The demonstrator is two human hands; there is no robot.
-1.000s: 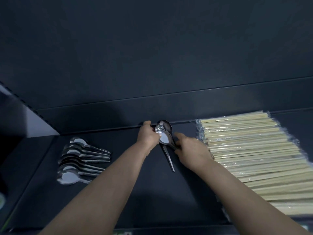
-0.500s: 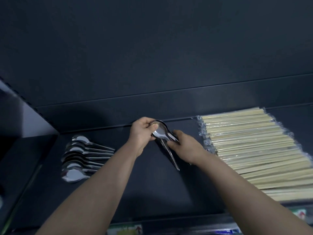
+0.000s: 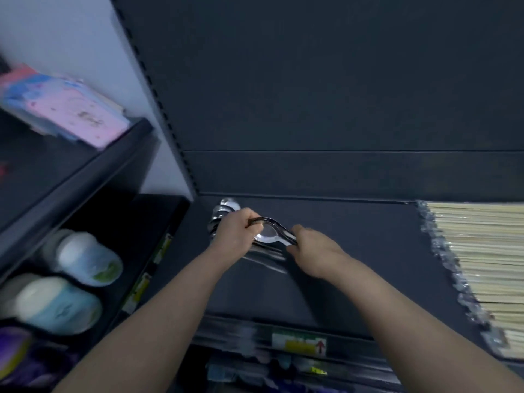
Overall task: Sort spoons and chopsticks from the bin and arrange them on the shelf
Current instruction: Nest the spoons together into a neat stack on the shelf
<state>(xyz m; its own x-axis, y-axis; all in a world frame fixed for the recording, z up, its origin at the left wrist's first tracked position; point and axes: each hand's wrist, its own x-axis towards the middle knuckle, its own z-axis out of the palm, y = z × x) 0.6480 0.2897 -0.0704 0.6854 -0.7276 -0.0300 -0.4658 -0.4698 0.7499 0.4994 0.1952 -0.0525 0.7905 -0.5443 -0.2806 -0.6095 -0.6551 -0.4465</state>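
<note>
A small stack of metal spoons (image 3: 269, 232) hangs just above the dark shelf (image 3: 354, 265), held between both hands. My left hand (image 3: 236, 234) grips the bowl end, and my right hand (image 3: 314, 251) pinches the handles. Directly beneath and behind my left hand lies the row of spoons (image 3: 225, 208) set down on the shelf's left end, mostly hidden by that hand. Wrapped pale chopsticks (image 3: 487, 265) lie in a wide row at the shelf's right end.
A grey upright (image 3: 158, 114) separates this bay from the left one, where a pink-and-blue package (image 3: 65, 109) and white-and-blue rolled items (image 3: 79, 259) sit. A price tag (image 3: 299, 343) marks the shelf's front edge. The picture is blurred by motion.
Both hands have carried the spoon stack left, from mid-shelf near the chopsticks to over the row of spoons. My view has swung left too, so the neighbouring bay now shows.
</note>
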